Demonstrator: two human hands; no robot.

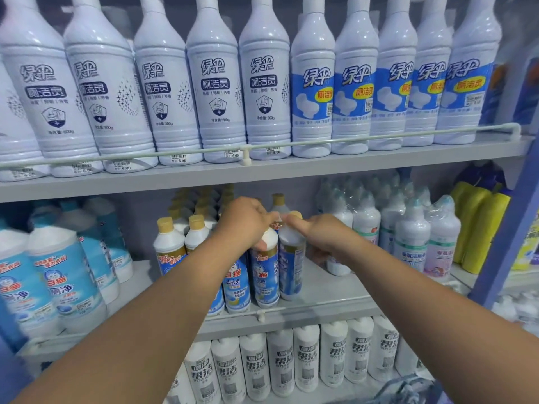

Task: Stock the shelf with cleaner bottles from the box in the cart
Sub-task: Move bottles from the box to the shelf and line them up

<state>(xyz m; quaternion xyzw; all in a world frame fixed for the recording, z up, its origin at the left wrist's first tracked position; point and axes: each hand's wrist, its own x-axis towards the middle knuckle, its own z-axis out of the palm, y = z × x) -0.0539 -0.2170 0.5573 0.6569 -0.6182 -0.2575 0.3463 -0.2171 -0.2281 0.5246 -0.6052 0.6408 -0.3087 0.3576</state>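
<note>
Both my arms reach to the middle shelf (329, 290). My left hand (248, 223) grips the top of a white cleaner bottle with a blue label and gold band (267, 278), standing at the shelf's front. My right hand (320, 237) is closed around the neck of the neighbouring bottle (291, 272), which stands just to the right with its label turned sideways. More gold-capped bottles of the same kind (169, 243) stand to the left and in rows behind. The box and cart are out of view.
The top shelf carries a row of tall white bottles (218, 91) behind a rail. Blue-labelled bottles (64, 275) stand at left, shrink-wrapped white bottles (414, 237) and yellow bottles (478, 228) at right. Bare shelf lies right of my bottles. White bottles (283, 363) fill the lower shelf.
</note>
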